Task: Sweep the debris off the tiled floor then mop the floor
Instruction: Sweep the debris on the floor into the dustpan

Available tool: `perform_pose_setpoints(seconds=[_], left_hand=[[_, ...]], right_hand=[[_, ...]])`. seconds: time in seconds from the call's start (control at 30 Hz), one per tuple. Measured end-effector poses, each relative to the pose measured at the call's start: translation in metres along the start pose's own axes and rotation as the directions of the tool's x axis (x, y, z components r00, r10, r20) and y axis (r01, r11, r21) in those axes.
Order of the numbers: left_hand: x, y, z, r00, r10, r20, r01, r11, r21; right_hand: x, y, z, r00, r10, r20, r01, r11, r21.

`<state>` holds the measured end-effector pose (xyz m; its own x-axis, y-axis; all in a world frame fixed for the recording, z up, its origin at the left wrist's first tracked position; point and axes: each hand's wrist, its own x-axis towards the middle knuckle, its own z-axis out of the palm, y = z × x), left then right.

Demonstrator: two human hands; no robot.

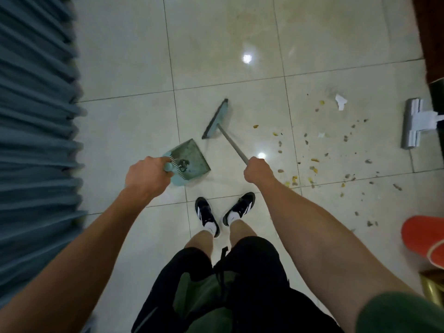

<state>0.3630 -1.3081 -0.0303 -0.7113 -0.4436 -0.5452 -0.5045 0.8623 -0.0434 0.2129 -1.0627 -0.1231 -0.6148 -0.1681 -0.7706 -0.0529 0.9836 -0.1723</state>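
My left hand grips the handle of a light teal dustpan whose open side faces the broom. My right hand grips the grey pole of a teal broom, its head lying just beyond the dustpan. Scattered debris, small yellow and dark bits plus torn white paper, covers the cream tiled floor to the right of the broom. A white flat mop head rests on the floor at the far right.
Blue pleated curtains run down the left side. A red-orange bucket stands at the right edge, with a brass-coloured object below it and dark wooden furniture at the top right. My feet in black shoes stand on the tiles.
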Motion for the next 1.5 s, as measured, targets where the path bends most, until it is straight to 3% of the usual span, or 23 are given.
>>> perform_pose_setpoints(seconds=[0.43, 0.93, 1.27, 1.5], left_hand=[[0.054, 0.141, -0.042, 0.962, 0.272, 0.024, -0.272, 0.945, 0.182], [0.052, 0.312, -0.064, 0.815, 0.572, 0.095, -0.57, 0.759, 0.315], [0.068, 0.349, -0.078, 0.722, 0.684, 0.102, -0.667, 0.649, 0.367], [0.121, 0.327, -0.112, 0.72, 0.689, 0.082, -0.675, 0.667, 0.316]], right_hand=[[-0.028, 0.166, -0.01, 0.968, 0.247, 0.038, -0.25, 0.961, 0.117], [-0.109, 0.29, 0.009, 0.848, 0.527, 0.052, -0.52, 0.813, 0.262], [-0.137, 0.307, 0.007, 0.794, 0.606, 0.052, -0.583, 0.735, 0.346], [-0.104, 0.262, -0.034, 0.801, 0.599, -0.024, -0.56, 0.762, 0.326]])
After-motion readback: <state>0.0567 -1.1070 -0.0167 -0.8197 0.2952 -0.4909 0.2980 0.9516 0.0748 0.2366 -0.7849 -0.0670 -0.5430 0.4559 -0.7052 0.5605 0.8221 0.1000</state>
